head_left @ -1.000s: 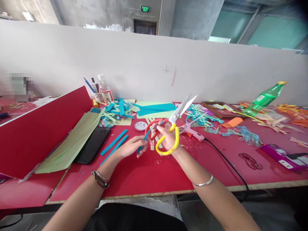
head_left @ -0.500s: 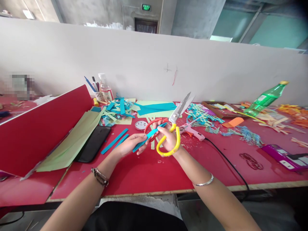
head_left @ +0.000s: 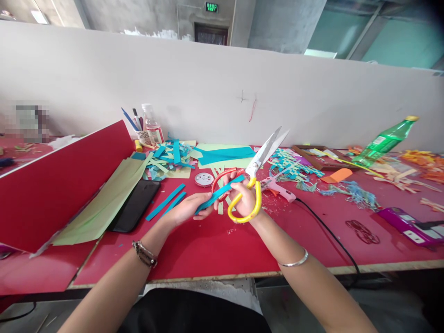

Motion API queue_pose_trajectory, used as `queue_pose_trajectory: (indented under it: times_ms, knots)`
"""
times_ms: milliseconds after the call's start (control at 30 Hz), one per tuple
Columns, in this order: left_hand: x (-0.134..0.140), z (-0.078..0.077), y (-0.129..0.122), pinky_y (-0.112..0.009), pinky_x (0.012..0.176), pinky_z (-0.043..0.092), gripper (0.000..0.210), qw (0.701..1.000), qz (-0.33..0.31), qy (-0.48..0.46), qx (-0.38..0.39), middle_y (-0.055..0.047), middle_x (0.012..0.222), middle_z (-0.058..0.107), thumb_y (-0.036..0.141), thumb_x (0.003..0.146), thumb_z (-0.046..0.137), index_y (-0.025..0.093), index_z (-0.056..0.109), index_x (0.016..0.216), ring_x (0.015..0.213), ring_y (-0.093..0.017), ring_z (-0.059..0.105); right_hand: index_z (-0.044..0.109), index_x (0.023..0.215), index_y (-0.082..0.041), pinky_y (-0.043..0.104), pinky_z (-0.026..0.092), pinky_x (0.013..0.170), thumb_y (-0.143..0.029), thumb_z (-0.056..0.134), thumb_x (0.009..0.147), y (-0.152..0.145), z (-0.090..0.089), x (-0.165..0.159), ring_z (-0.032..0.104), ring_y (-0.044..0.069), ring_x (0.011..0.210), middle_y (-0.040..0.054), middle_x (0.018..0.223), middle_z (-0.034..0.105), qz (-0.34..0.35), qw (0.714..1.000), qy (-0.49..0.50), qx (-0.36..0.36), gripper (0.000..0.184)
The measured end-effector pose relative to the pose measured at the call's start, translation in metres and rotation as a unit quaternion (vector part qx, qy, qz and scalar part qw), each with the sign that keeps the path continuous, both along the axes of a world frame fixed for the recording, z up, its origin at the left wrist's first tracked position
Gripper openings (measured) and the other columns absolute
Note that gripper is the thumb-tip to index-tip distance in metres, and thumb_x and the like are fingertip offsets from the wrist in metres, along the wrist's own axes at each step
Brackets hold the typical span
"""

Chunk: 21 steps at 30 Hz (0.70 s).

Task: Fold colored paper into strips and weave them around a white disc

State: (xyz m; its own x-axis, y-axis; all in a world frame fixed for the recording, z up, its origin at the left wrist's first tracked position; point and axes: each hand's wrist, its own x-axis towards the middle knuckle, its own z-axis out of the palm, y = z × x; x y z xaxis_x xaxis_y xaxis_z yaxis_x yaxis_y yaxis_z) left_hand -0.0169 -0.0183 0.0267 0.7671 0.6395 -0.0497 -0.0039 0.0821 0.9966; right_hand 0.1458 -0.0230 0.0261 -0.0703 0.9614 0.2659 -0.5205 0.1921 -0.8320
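Note:
Between my two hands a blue paper strip [head_left: 222, 192] is held slantwise above the red table. My left hand [head_left: 189, 206] pinches its lower left end. With thumb and fingers, my right hand [head_left: 243, 194] grips the upper right part of the strip. A pair of scissors [head_left: 255, 165] also hangs on my right hand, one handle red and the other yellow, its blades slightly apart and pointing up to the right, away from the strip. Two more blue strips [head_left: 165, 202] lie on the table left of my hands. Pale green strips [head_left: 221, 207] lie partly hidden behind my fingers.
A black phone [head_left: 136, 206] and green paper sheets [head_left: 100, 203] lie left, beside a red divider [head_left: 65, 185]. Paper scraps [head_left: 169, 159] are heaped behind. To the right are a pink glue gun [head_left: 281, 190] with a cord, a green bottle [head_left: 386, 141] and a purple power strip [head_left: 412, 225].
The blue strip has turned flatter towards me, showing more of its face. The scissors have shifted slightly right and up, their blades spread a little wider. Both hands keep their hold.

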Motion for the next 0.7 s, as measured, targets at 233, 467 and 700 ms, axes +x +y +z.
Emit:
queue_pose_trajectory:
  times_ms: [233,467,700]
  knots:
    - [0.002,0.002,-0.003,-0.018,0.036,0.024,0.034,0.999,0.034,0.01,0.02,0.006,0.046,0.037,0.042,0.082,0.035,0.012,0.051,0.079,0.036,-0.005,0.033,0.04,0.071,-0.02,0.021,0.039,0.052,-0.015,0.05,0.059,0.001,0.002,-0.002,0.048,0.01,0.065,-0.0032,0.07,0.047,-0.021,0.999,0.031,-0.016,0.017]
    - [-0.006,0.004,0.007,-0.016,0.038,0.025,0.025,0.972,0.211,-0.1,0.033,0.005,0.054,0.048,0.032,0.073,0.054,0.018,0.056,0.093,0.042,-0.005,0.039,0.043,0.07,-0.02,0.019,0.041,0.054,-0.01,0.052,0.061,0.002,0.001,-0.002,0.049,0.007,0.061,-0.0047,0.068,0.051,-0.021,0.997,0.067,-0.022,0.017]
    - [-0.011,0.002,0.01,-0.021,0.048,0.037,0.039,0.962,0.12,-0.243,-0.017,-0.003,0.079,0.063,0.018,0.064,0.046,0.016,0.058,0.101,0.047,-0.007,0.047,0.044,0.067,-0.02,0.021,0.043,0.06,-0.011,0.056,0.061,0.001,0.001,-0.008,0.052,0.008,0.064,-0.0042,0.069,0.057,-0.036,0.996,0.077,-0.032,0.016]
